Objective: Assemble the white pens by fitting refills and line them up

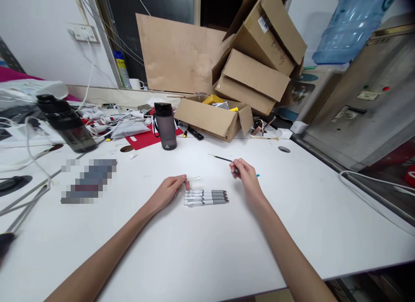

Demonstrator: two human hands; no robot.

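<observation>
Several white-and-grey pens (207, 198) lie side by side in a row on the white table (201, 250). Just behind their left end, my left hand (173, 187) pinches a thin pale pen part (194, 178), which points right. To the right of the row, my right hand (244, 174) is closed around a dark piece that its fingers mostly hide. A slim black pen refill (223, 158) with a light, yellowish tip sticks out leftward from that hand. A small blue bit (258, 175) shows at the right hand's edge.
A dark tumbler (166, 129) stands behind the hands, beside an open cardboard box (207, 114). At left are a black bottle (69, 124), a blurred-out object (90, 181) and tangled cables. More boxes (253, 77) lean at the back; a metal cabinet (356, 90) borders the right.
</observation>
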